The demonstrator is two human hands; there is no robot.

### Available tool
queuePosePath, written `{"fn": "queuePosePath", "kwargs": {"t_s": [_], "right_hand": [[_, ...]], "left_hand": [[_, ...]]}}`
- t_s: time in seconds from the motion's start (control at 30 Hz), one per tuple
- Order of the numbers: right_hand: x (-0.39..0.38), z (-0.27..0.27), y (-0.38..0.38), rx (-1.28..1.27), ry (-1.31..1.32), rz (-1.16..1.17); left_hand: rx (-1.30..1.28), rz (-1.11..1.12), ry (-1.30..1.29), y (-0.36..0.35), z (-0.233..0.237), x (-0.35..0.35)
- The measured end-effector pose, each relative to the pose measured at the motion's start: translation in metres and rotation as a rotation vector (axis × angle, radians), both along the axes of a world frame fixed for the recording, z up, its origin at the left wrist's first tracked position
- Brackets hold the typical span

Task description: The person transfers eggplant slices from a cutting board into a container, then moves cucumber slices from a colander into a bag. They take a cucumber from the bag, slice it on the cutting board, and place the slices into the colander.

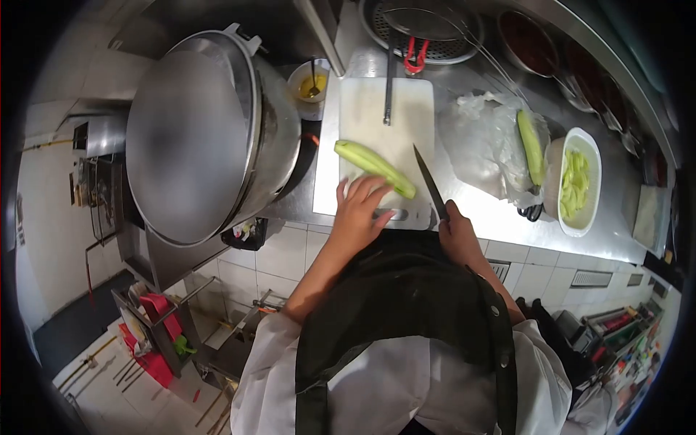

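A peeled green vegetable (370, 162), long and pale, lies diagonally on the white cutting board (362, 109). My left hand (361, 210) is at its lower end, fingers spread and bent, the fingertips near or on it; contact is hard to tell. My right hand (458, 230) is closed round the handle of a knife (429, 177), whose blade points up and left beside the board's right edge. Another green vegetable (531, 148) rests on a clear plastic bag (482, 141) to the right. Beyond it, a white tub (597, 181) holds pale green cut pieces (575, 181).
A large metal pot (279, 123) stands left of the board. Behind are a small bowl (304, 81) with yellow contents, a strainer (428, 25) and red-handled tongs (415, 56). Bowls of dark red contents (528, 40) stand at the back right.
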State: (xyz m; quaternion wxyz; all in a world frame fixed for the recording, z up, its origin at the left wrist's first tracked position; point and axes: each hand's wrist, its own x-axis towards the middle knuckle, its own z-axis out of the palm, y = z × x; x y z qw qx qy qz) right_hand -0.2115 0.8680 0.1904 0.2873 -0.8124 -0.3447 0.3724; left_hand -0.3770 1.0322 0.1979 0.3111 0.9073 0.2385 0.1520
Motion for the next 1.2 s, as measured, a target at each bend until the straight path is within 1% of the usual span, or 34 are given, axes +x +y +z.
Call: {"fn": "queuePosePath", "kwargs": {"t_s": [0.07,0.1,0.2,0.23,0.33,0.47,0.57,0.67,0.77,0.87,1.03,1.2], "right_hand": [[-0.004,0.004,0.002,-0.017,-0.029,-0.02],[-0.007,0.008,0.003,-0.071,-0.062,0.008],[-0.01,0.002,0.001,-0.123,-0.054,0.053],[-0.011,0.001,0.0,-0.18,-0.011,0.047],[-0.014,0.003,0.0,-0.282,0.017,0.072],[-0.016,0.009,-0.002,-0.27,-0.004,0.064],[-0.02,0.002,-0.004,-0.28,0.036,0.07],[-0.023,0.001,-0.004,-0.299,0.017,0.085],[-0.026,0.009,-0.004,-0.33,0.008,0.116],[-0.027,0.011,-0.002,-0.363,0.013,0.163],[-0.027,0.002,0.009,-0.402,0.019,0.239],[-0.027,-0.013,0.018,-0.368,0.023,0.244]], "left_hand": [[0.111,0.023,-0.013,0.01,-0.023,0.029],[0.164,0.034,-0.017,0.011,-0.035,0.037],[0.089,0.118,0.059,0.01,-0.059,0.047],[0.134,0.109,0.079,0.009,-0.065,0.047],[0.122,0.167,0.119,0.003,-0.067,0.05],[0.128,0.242,0.152,-0.004,-0.071,0.055],[0.131,0.181,0.143,0.002,-0.073,0.051],[0.069,0.097,0.149,0.006,-0.065,0.048],[0.021,0.076,0.176,0.008,-0.06,0.048],[0.025,0.058,0.183,0.009,-0.06,0.049],[0.02,0.045,0.208,0.01,-0.06,0.049],[0.03,0.032,0.223,0.01,-0.061,0.05]]}}
